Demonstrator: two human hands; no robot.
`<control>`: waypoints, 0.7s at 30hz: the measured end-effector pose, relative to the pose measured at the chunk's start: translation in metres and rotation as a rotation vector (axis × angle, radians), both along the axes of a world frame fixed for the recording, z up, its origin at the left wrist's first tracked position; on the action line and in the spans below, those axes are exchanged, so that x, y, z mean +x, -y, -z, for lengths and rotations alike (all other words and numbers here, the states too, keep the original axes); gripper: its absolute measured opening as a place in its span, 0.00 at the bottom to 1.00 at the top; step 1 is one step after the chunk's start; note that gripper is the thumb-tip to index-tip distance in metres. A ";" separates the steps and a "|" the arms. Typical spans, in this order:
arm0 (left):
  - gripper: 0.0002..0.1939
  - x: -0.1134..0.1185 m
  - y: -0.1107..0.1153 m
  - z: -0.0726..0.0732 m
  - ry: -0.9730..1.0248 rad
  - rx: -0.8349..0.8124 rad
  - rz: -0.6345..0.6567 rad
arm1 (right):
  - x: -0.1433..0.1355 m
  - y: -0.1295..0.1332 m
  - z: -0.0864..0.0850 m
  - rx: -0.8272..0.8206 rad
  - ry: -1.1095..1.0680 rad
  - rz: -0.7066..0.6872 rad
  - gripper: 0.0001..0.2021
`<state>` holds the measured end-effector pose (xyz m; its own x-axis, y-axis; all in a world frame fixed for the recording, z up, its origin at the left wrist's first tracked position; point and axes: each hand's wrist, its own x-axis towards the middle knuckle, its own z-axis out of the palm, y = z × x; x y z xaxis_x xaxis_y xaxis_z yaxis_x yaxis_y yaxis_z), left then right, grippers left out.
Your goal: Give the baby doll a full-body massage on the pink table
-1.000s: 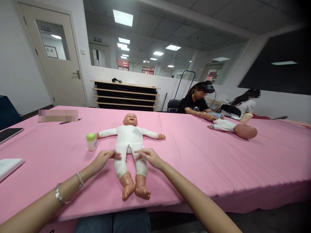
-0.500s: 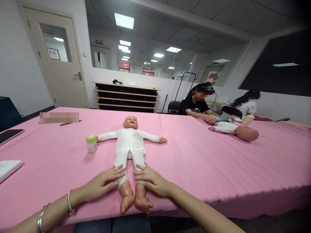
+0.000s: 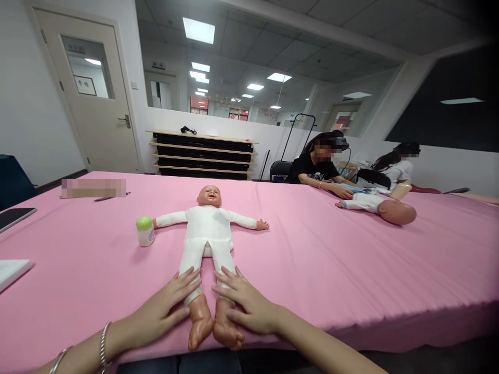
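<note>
A baby doll (image 3: 208,226) with a white cloth body lies on its back on the pink-covered table (image 3: 312,275), arms spread and feet toward me. My left hand (image 3: 166,304) rests with fingers outstretched over the lower leg on the left, its thumb near the bare shin. Over the other lower leg lies my right hand (image 3: 249,301), fingers spread, thumb at the ankle. Neither hand is wrapped around a leg. Beside the doll's hand on the left stands a small jar (image 3: 145,232) with a green lid.
At the left edge are a dark phone (image 3: 16,219) and a white box-like object (image 3: 13,272). A pen (image 3: 111,197) lies farther back. Across the table at right, a person in black (image 3: 322,169) handles another doll (image 3: 395,212), near a bottle (image 3: 401,190).
Both my hands have slid slightly down the doll's legs toward the feet, and the legs have shifted a little toward me. The other person's hands have moved a bit at their doll.
</note>
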<state>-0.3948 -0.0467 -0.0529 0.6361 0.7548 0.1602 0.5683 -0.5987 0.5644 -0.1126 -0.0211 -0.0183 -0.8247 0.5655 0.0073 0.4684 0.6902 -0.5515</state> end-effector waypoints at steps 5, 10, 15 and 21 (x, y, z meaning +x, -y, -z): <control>0.26 -0.005 -0.028 -0.034 0.413 -0.224 -0.125 | -0.007 -0.021 -0.027 -0.276 -0.317 0.160 0.24; 0.24 0.023 -0.077 -0.034 0.492 0.049 -0.500 | -0.050 -0.071 -0.018 0.013 -0.392 0.394 0.24; 0.25 0.025 -0.048 -0.001 0.000 0.112 -0.251 | -0.040 -0.048 0.011 0.061 -0.024 0.254 0.26; 0.28 -0.005 0.009 -0.011 -0.049 0.057 -0.075 | 0.006 0.004 -0.024 -0.039 0.062 -0.081 0.26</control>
<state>-0.3994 -0.0556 -0.0416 0.5866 0.7910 0.1741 0.6386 -0.5839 0.5012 -0.1065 -0.0253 0.0062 -0.8659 0.4958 -0.0660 0.4460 0.7057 -0.5505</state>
